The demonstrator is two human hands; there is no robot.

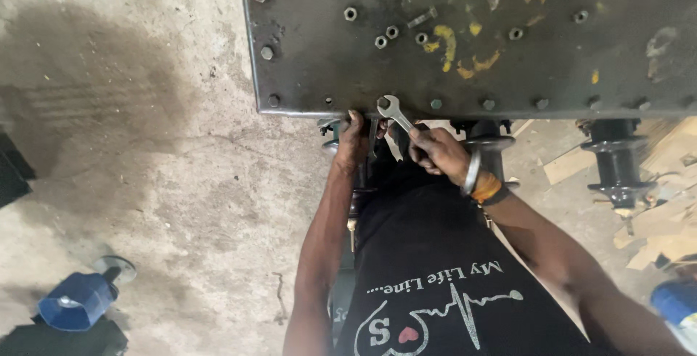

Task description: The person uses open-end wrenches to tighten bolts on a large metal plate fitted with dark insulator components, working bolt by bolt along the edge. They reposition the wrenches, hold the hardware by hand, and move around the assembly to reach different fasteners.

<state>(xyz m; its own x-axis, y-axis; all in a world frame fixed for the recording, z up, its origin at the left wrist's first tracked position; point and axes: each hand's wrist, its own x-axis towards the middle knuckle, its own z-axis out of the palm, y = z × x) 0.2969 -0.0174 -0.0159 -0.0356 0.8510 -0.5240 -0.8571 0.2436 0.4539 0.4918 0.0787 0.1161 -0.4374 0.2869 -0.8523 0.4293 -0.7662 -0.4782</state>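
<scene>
— Where is the spanner [393, 111] sitting?

— Its open end is sitting on a bolt [383, 102] at the near edge of the dark steel plate [312, 58]. The right hand [435, 151] is gripping the shank, fingers wrapped tight.

— And the left hand [353, 145]?

— It is reaching under the plate's edge, just beside that bolt. Whether it is gripping anything, I cannot tell; its fingers are hiding below the rim.

— Any room around?

— Bare concrete floor [145, 145] is lying open to the left. To the right, black ribbed insulators [616, 160] are hanging under the plate above wood scraps [653, 218].

— Containers?

— A blue funnel-like piece [76, 301] is lying on the floor, bottom left; its contents are not showing.
</scene>
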